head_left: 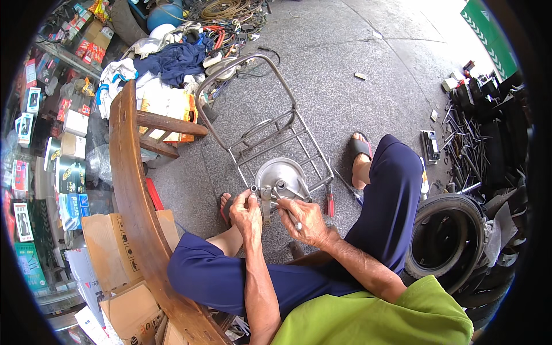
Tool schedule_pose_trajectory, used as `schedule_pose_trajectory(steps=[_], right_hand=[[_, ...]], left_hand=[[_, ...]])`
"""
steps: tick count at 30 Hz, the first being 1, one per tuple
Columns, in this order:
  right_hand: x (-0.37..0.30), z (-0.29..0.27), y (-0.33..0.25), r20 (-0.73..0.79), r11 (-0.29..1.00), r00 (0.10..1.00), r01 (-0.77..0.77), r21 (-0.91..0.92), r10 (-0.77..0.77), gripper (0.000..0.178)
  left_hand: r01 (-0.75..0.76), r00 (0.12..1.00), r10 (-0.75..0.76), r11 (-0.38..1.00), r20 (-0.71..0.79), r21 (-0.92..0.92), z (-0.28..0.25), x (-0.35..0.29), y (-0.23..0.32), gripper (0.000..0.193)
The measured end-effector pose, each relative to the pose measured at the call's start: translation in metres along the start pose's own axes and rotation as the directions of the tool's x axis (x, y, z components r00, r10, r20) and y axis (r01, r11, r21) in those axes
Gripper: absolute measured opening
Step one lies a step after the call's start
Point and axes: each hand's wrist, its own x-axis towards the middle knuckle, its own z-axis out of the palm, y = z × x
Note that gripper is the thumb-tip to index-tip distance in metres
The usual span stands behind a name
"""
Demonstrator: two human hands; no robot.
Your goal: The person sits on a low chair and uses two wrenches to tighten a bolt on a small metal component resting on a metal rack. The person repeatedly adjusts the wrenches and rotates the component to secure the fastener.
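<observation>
A round silver metal disc [280, 171], which looks like a drum-brake plate, lies at the near end of a metal rack between my feet. A flat metal arm [265, 201] runs from its near side, between my hands. My left hand [247, 221] is closed, its thumb and fingers pinching a small metal ring [253, 188] beside the disc. My right hand [305, 221] wraps round a slim metal tool [298, 226]; its working end is mostly hidden by my fingers. A red-handled screwdriver [330, 204] stands by the rack's corner, just beyond my right hand.
The tubular rack [282, 137] stretches away from me. A wooden bench [135, 178] curves along my left, beside cardboard boxes [112, 244] and a glass case of packaged parts. A tire [445, 241] and piled tools [466, 135] lie at right; cloths [172, 60] and cables lie far left.
</observation>
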Motion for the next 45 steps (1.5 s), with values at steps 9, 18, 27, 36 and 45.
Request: schedule_pose_trajectory(steps=[9,18,27,36,45], right_hand=[[-0.001,0.001,0.008,0.001,0.878,0.929,-0.351,0.324,0.371,0.021],[0.022,-0.036,0.003,0.543,0.437,0.581,-0.814,0.383,0.606,0.052],[0.019,0.000,0.006,0.680,0.616,0.471,-0.787,0.035,0.563,0.056],[0.026,0.018,0.014,0.518,0.787,0.620,-0.587,-0.191,0.589,0.048],[0.011,0.022,0.008,0.261,0.890,0.874,-0.321,-0.325,0.410,0.033]], left_hand=[[0.047,0.999,-0.047,0.999,-0.003,0.012,0.001,-0.002,0.007,0.024],[0.056,0.998,-0.057,0.998,-0.006,-0.036,0.000,-0.003,0.008,0.023],[-0.023,1.000,0.022,0.999,-0.018,-0.046,0.001,-0.001,-0.007,0.022],[0.062,0.998,-0.062,0.998,0.004,-0.004,-0.002,-0.002,0.001,0.022],[-0.041,0.997,0.043,0.998,-0.058,0.041,0.004,-0.002,-0.003,0.019]])
